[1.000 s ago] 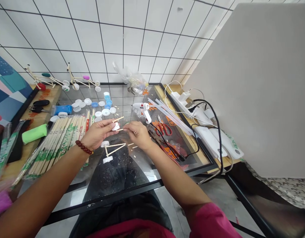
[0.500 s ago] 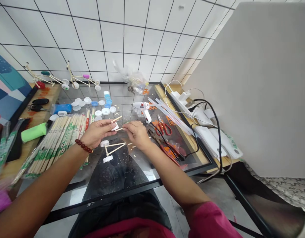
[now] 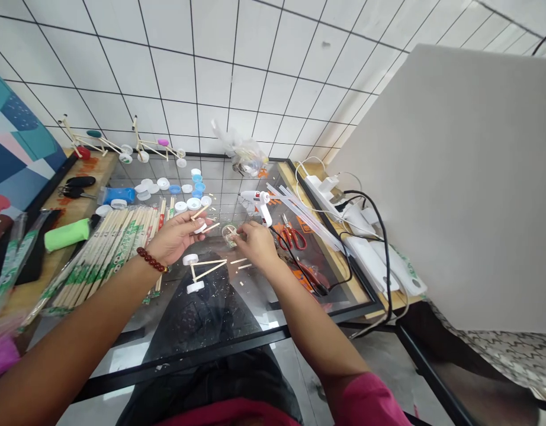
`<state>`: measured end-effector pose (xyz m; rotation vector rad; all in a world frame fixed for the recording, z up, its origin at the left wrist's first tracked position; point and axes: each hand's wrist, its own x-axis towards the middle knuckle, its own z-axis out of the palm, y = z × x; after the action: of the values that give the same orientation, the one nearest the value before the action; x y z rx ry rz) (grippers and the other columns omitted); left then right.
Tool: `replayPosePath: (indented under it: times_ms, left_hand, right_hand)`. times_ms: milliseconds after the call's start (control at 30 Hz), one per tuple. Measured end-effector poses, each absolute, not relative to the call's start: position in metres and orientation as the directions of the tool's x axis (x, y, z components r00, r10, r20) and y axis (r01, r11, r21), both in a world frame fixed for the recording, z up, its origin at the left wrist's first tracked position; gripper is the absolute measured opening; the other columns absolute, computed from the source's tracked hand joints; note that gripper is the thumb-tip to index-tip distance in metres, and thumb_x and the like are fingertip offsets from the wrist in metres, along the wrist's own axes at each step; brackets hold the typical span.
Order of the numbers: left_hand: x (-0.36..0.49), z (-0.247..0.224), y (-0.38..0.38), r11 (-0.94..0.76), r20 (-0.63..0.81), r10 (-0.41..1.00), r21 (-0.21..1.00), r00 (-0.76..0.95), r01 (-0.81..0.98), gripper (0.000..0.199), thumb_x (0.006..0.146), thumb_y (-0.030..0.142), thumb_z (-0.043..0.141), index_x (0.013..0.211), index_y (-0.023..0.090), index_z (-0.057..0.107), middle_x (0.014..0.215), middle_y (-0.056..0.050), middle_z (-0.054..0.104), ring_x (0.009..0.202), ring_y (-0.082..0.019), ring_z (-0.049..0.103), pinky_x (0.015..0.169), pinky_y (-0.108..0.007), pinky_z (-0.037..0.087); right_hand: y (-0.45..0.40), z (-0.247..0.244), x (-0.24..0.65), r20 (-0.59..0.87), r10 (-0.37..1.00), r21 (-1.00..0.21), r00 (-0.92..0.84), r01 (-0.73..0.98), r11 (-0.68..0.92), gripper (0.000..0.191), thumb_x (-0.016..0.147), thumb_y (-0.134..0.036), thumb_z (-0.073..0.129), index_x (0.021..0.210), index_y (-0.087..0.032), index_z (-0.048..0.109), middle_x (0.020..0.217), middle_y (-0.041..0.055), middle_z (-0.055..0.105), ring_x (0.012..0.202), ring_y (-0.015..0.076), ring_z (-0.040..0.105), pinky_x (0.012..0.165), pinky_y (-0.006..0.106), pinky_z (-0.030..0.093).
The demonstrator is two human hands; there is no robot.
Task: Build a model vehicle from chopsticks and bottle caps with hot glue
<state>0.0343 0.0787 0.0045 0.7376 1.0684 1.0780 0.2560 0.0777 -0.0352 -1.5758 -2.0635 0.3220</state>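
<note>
In my left hand (image 3: 177, 236) is a white bottle cap (image 3: 200, 226) with thin wooden sticks (image 3: 211, 227) standing out from it, pinched between thumb and fingers. My right hand (image 3: 257, 244) reaches to a small clear cup (image 3: 229, 232) holding short wooden bits. Its fingers are curled together at the cup's right side, and whatever they grip is hidden. Below both hands, a triangular stick frame (image 3: 206, 269) with white caps at two corners lies on the glass table (image 3: 237, 319). Loose short sticks (image 3: 240, 261) are beside it.
Wrapped chopsticks (image 3: 108, 251) lie left, with white and blue caps (image 3: 186, 189) behind. A white glue gun (image 3: 257, 198), clear glue sticks (image 3: 299, 213) and red-handled scissors (image 3: 292, 236) are right. A black cable (image 3: 388, 254) loops by the power strip (image 3: 320, 189). Stick models (image 3: 153, 145) stand at the back.
My right hand has left the stick at the cap and moved right to the clear cup, which now shows. My left hand keeps hold of the cap. The camera view has shifted slightly.
</note>
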Motion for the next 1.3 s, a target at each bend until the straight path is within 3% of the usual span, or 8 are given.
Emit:
replayPosePath:
  times_ms: [133, 267, 367, 400, 467, 533, 1167, 1300]
  left_hand:
    - [0.038, 0.006, 0.077, 0.327, -0.308, 0.945, 0.898, 0.111, -0.294, 0.019, 0.077, 0.024, 0.085, 0.094, 0.018, 0.080, 0.093, -0.008, 0.075, 0.082, -0.017, 0.067, 0.056, -0.021, 0.050]
    - [0.041, 0.009, 0.075, 0.311, -0.296, 0.951, 0.905, 0.095, -0.289, 0.019, 0.079, 0.034, 0.084, 0.084, 0.016, 0.079, 0.085, -0.009, 0.072, 0.077, -0.018, 0.065, 0.050, -0.021, 0.049]
    - [0.042, 0.014, 0.073, 0.342, -0.334, 0.939, 0.906, 0.075, -0.251, 0.021, 0.077, 0.034, 0.085, 0.076, 0.015, 0.077, 0.083, -0.009, 0.072, 0.074, -0.017, 0.065, 0.049, -0.021, 0.051]
    - [0.042, 0.016, 0.072, 0.359, -0.352, 0.933, 0.903, 0.072, -0.236, 0.021, 0.076, 0.033, 0.085, 0.075, 0.014, 0.077, 0.082, -0.009, 0.071, 0.072, -0.017, 0.064, 0.049, -0.021, 0.051]
    - [0.044, 0.019, 0.070, 0.387, -0.381, 0.922, 0.896, 0.071, -0.215, 0.020, 0.075, 0.030, 0.085, 0.074, 0.013, 0.076, 0.078, -0.008, 0.070, 0.070, -0.016, 0.064, 0.047, -0.020, 0.051]
    - [0.045, 0.021, 0.069, 0.407, -0.400, 0.913, 0.891, 0.074, -0.203, 0.018, 0.076, 0.028, 0.084, 0.074, 0.012, 0.076, 0.075, -0.008, 0.069, 0.069, -0.017, 0.064, 0.046, -0.020, 0.052]
    - [0.044, 0.015, 0.068, 0.411, -0.382, 0.908, 0.893, 0.175, -0.183, 0.014, 0.079, 0.024, 0.081, 0.089, 0.015, 0.080, 0.079, -0.010, 0.071, 0.069, -0.016, 0.065, 0.046, -0.019, 0.053]
    - [0.045, 0.020, 0.068, 0.432, -0.409, 0.900, 0.879, 0.148, -0.201, 0.010, 0.086, 0.019, 0.074, 0.090, 0.013, 0.079, 0.080, -0.010, 0.071, 0.070, -0.016, 0.066, 0.047, -0.020, 0.055]
  right_hand:
    - [0.080, -0.032, 0.255, 0.146, 0.977, -0.578, -0.156, 0.788, 0.212, 0.011, 0.085, -0.015, 0.070, 0.077, -0.020, 0.073, 0.082, 0.0074, 0.073, 0.081, 0.0219, 0.067, 0.075, 0.031, 0.047]
    - [0.081, -0.031, 0.255, 0.118, 0.984, -0.684, -0.135, 0.707, 0.178, 0.010, 0.089, -0.021, 0.065, 0.079, -0.019, 0.069, 0.078, 0.0037, 0.071, 0.071, 0.0165, 0.063, 0.069, 0.027, 0.046]
    - [0.081, -0.028, 0.251, -0.001, 0.988, -0.957, -0.156, 0.285, 0.044, 0.024, 0.088, -0.042, 0.068, 0.081, -0.019, 0.068, 0.065, -0.0027, 0.062, 0.057, 0.0108, 0.051, 0.058, 0.023, 0.040]
    - [0.080, -0.027, 0.249, -0.051, 0.982, -0.994, -0.182, 0.105, -0.032, 0.031, 0.082, -0.049, 0.074, 0.079, -0.018, 0.068, 0.062, -0.0045, 0.057, 0.054, 0.0094, 0.047, 0.055, 0.023, 0.037]
    - [0.078, -0.023, 0.245, -0.130, 0.963, -0.979, -0.235, -0.122, -0.162, 0.043, 0.066, -0.056, 0.085, 0.075, -0.018, 0.068, 0.058, -0.0064, 0.053, 0.052, 0.0072, 0.041, 0.053, 0.022, 0.031]
    - [0.076, -0.019, 0.241, -0.188, 0.944, -0.950, -0.271, -0.195, -0.245, 0.047, 0.055, -0.054, 0.092, 0.072, -0.017, 0.068, 0.059, -0.0057, 0.056, 0.053, 0.0061, 0.042, 0.053, 0.022, 0.030]
    - [0.075, -0.025, 0.236, -0.207, 0.922, -0.949, -0.326, -0.161, -0.270, 0.045, 0.054, -0.051, 0.093, 0.074, -0.017, 0.072, 0.060, -0.0054, 0.063, 0.057, 0.0073, 0.053, 0.060, 0.022, 0.041]
    - [0.078, -0.025, 0.242, -0.159, 0.943, -0.983, -0.293, -0.045, -0.179, 0.035, 0.067, -0.050, 0.085, 0.075, -0.018, 0.071, 0.064, -0.0039, 0.065, 0.057, 0.0090, 0.054, 0.060, 0.023, 0.041]
